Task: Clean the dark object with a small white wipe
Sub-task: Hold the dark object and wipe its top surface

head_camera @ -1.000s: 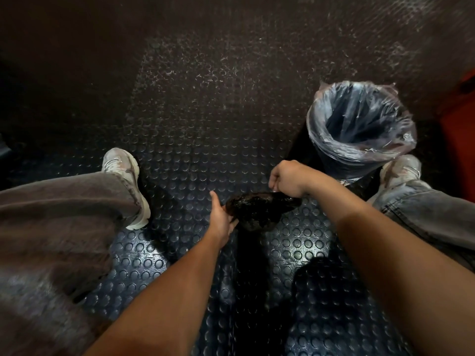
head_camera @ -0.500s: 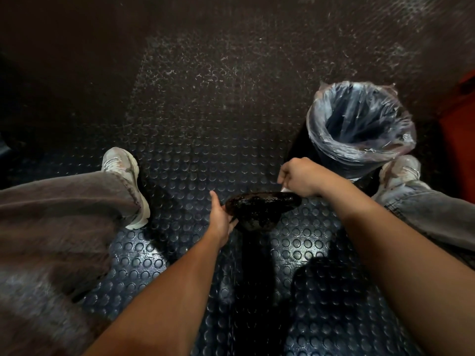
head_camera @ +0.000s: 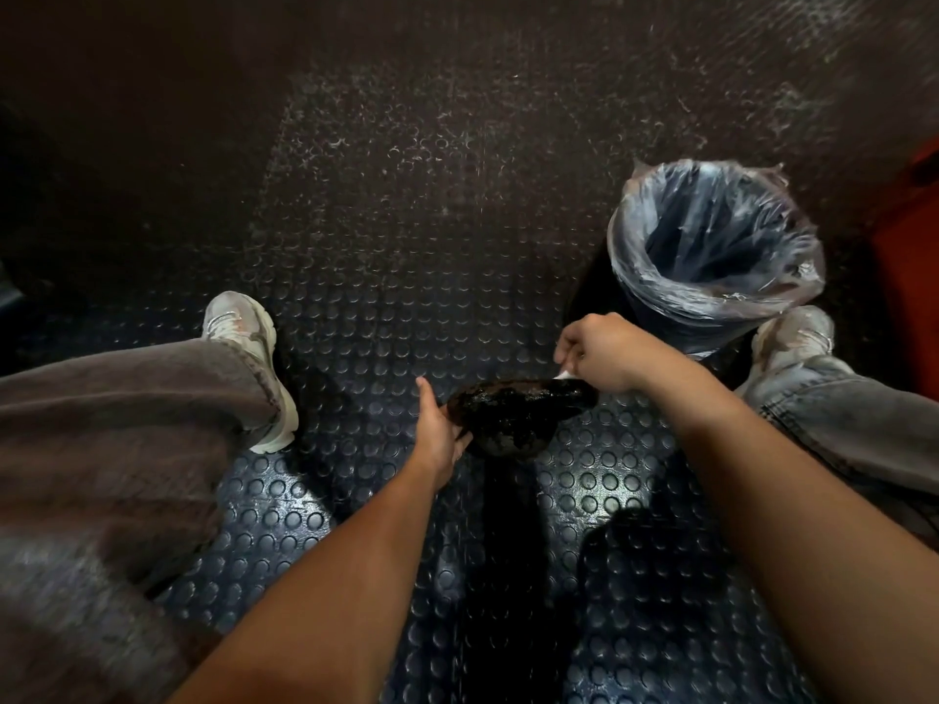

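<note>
Dark object (head_camera: 513, 416) held above the studded floor (head_camera: 386, 276), between the knees. Left hand (head_camera: 438, 433) cups its near end, thumb up, fingers curled under. Right hand (head_camera: 597, 350) fingers pinched on a small white wipe (head_camera: 565, 373), touching the object's far tip. Surface looks glossy and crusted; judged rigid, fairly light, possibly slippery, so support from beneath at the broad end seems best. Lined bin (head_camera: 714, 254) stands just beyond the right hand; shoes (head_camera: 249, 348) to either side. Nothing blocks the wiping stroke
</note>
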A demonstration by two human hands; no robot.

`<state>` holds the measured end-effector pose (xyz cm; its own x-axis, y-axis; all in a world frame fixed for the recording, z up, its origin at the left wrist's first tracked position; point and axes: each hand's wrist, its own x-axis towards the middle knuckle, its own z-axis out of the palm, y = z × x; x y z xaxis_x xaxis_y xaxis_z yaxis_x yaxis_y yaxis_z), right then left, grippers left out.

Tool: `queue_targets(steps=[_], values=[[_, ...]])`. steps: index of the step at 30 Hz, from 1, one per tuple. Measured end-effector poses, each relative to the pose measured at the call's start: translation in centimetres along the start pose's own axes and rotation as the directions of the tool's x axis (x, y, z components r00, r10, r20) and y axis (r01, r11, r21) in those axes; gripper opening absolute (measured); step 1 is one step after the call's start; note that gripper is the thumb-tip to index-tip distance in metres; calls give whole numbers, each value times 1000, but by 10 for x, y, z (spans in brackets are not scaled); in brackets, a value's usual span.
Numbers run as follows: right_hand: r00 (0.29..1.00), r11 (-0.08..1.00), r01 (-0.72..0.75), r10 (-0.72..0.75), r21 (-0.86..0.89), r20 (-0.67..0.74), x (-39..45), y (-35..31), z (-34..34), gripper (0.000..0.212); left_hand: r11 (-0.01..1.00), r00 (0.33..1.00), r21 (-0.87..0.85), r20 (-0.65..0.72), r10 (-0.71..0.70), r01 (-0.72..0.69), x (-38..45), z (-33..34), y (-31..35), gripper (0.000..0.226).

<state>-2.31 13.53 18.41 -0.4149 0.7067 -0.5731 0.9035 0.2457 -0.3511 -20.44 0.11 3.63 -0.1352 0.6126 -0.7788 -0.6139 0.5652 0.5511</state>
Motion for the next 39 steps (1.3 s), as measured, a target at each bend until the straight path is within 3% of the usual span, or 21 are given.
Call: queue_targets(steps=[5, 11, 14, 17, 21, 26, 30, 33, 37, 39], values=[[990, 994, 26, -40, 101, 133, 17, -23, 6, 19, 1000, 1000, 6, -5, 1, -1, 1, 1, 0, 101], [991, 961, 115, -127, 250, 31, -11, -6, 3, 13, 1000, 1000, -1, -11, -3, 3, 1, 1, 1, 99], [996, 990, 85, -81, 114, -41, -14, 5, -3, 19, 1000, 1000, -7, 0, -4, 4, -1, 0, 1, 99], [1000, 1000, -14, 14, -15, 10, -1, -1, -4, 27, 1000, 1000, -7, -1, -4, 4, -1, 0, 1, 99], [991, 994, 17, -31, 108, 132, 12, -20, 0, 18, 1000, 1000, -6, -1, -4, 4, 1, 1, 1, 100], [991, 956, 108, -127, 271, 50, -8, -7, -1, 15, 1000, 1000, 1, 15, 4, -4, 5, -3, -2, 104], [999, 987, 31, -25, 158, -39, -13, 11, -1, 18, 1000, 1000, 3, 20, 11, -11, 3, -3, -2, 101], [998, 997, -56, 57, 54, -11, 1, 3, 2, 23, 1000, 1000, -3, 28, 12, -12, 1, -2, -1, 100], [994, 992, -6, -8, 130, 110, 13, -21, 5, 18, 1000, 999, 2, 39, 14, -14, 2, -2, -2, 102], [993, 984, 46, -64, 171, 101, 7, -23, 3, 14, 1000, 999, 4, 39, 12, -12, 3, -2, -2, 102]])
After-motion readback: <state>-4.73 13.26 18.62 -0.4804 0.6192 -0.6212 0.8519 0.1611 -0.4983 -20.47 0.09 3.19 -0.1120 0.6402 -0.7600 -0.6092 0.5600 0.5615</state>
